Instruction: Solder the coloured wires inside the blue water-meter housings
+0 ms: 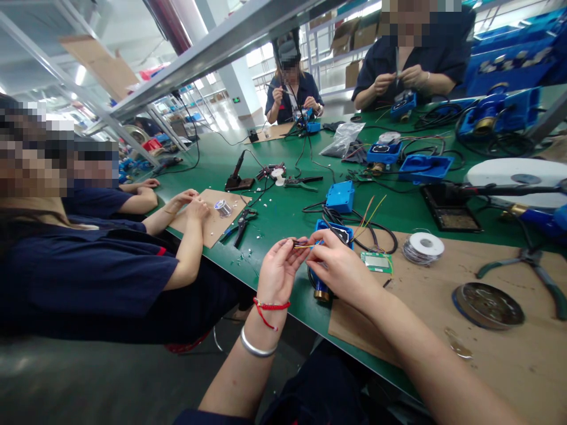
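Note:
Thin dark and yellow wires (301, 244) run between my two hands. My left hand (282, 262), with a red cord and a silver bangle at the wrist, pinches them with thumb and fingers. From the right, my right hand (334, 262) closes its fingertips on the same wires. Behind and partly beneath my right hand is a blue meter housing (322, 289) with a brass-coloured threaded end. A green circuit board (376, 261) with a grey display lies on the cardboard to the right, and a blue box cover (340, 196) sits beyond the hands among black cables.
A solder spool (423, 248), a round tin (488, 304) and green-handled pliers (531, 265) lie on cardboard (425, 321) at right. A soldering stand (449, 206) is behind them. Several people work around the green table (283, 206); one person's hands (195, 206) are at left.

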